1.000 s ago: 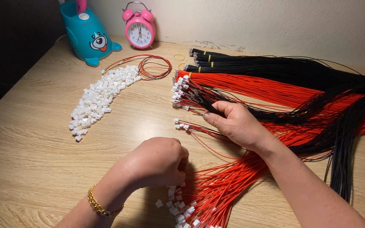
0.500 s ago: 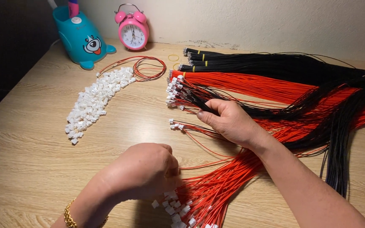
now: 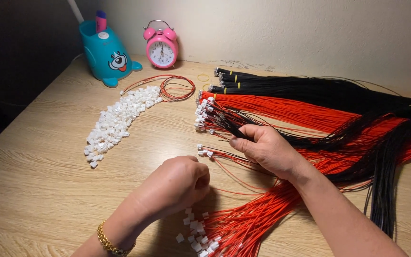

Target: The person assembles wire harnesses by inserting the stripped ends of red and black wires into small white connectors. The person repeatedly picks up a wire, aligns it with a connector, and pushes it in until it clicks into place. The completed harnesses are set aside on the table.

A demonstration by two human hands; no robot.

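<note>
My right hand [image 3: 266, 150] grips a bunch of red and black wires [image 3: 215, 116] whose ends carry small white connectors, pressing them near the table. My left hand [image 3: 177, 183] is curled into a loose fist just above a fan of red wires [image 3: 243, 223] with white connectors at their tips; whether it holds anything is hidden. A gold bracelet [image 3: 108, 240] is on that wrist. A few wire ends [image 3: 205, 152] lie between the two hands.
A curved heap of loose white connectors [image 3: 117, 121] lies on the wooden table [image 3: 39, 157] at left. Behind it sit a coil of red wire [image 3: 177, 88], a teal pen holder [image 3: 105, 54] and a pink alarm clock [image 3: 161, 45]. Long black wire bundles [image 3: 319, 88] stretch right.
My left hand has shifted slightly up and right toward the loose wire ends. My right hand keeps its grip on the bunch, almost still.
</note>
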